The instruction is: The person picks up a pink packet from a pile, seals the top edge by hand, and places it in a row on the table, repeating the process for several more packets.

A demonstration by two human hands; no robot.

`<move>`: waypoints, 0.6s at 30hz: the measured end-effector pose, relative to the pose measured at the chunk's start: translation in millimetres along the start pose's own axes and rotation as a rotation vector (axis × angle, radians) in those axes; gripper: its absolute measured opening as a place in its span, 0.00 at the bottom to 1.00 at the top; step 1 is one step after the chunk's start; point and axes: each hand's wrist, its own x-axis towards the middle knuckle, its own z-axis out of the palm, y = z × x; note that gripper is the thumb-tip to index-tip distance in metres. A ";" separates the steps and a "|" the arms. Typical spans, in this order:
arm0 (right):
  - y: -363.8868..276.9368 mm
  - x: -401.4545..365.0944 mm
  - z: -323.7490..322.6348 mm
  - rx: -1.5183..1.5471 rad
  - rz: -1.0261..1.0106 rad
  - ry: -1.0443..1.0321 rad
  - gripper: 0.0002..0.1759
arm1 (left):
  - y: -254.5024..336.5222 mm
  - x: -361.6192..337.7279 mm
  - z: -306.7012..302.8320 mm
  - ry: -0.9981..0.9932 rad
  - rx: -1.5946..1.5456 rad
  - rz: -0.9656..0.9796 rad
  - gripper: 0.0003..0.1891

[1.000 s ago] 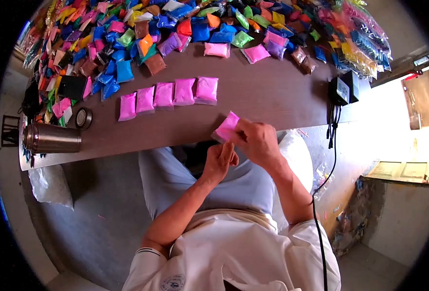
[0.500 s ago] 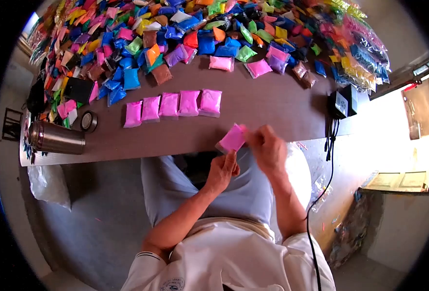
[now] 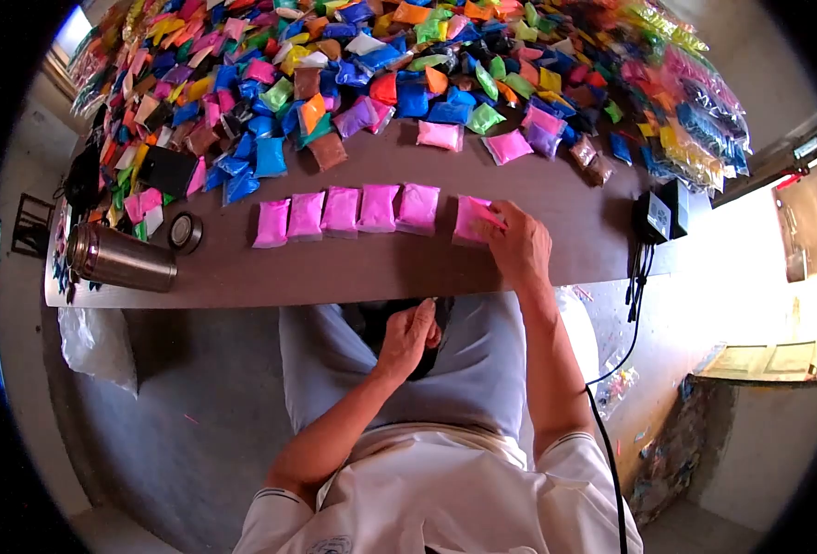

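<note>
My right hand (image 3: 523, 245) pinches the right side of a pink packet (image 3: 469, 220), which is on or just above the brown table (image 3: 381, 268). Its fingertips cover part of that packet. To the left lie several similar pink packets in a row, the nearest being a pink packet (image 3: 418, 209) slightly apart from the held one. Below the table edge, over my lap, my left hand (image 3: 410, 339) is closed with the thumb pointing up. Whatever its curled fingers hold, if anything, is hidden.
A large heap of colourful packets (image 3: 353, 74) covers the back of the table. At the left a steel flask (image 3: 124, 258) lies beside a round lid (image 3: 185, 233). Toward the right edge a black box (image 3: 654, 216) has cables (image 3: 644, 277) hanging down.
My right hand has carried the pink packet up from above my lap to the right of the row. My left hand has let go of it and dropped slightly. The view has shifted a little.
</note>
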 end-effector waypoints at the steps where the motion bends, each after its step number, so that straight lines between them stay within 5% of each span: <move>1: -0.6 6.0 3.2 0.015 -0.015 0.000 0.19 | -0.1 -1.7 -6.4 0.003 0.000 0.003 0.27; 9: -13.8 15.1 16.4 0.108 -0.072 0.038 0.17 | -15.3 -21.3 -56.7 0.231 -0.018 -0.064 0.25; 12: -33.4 6.2 10.5 0.167 0.111 -0.015 0.14 | -35.5 -28.2 -74.5 0.289 -0.141 -0.191 0.25; 14: -46.8 -9.3 20.8 0.331 -0.141 0.138 0.10 | -51.8 -33.7 -79.0 0.319 -0.131 -0.234 0.25; 18: -99.6 -36.2 42.6 0.307 -0.603 -0.032 0.09 | -62.0 -29.1 -77.6 0.311 -0.089 -0.209 0.25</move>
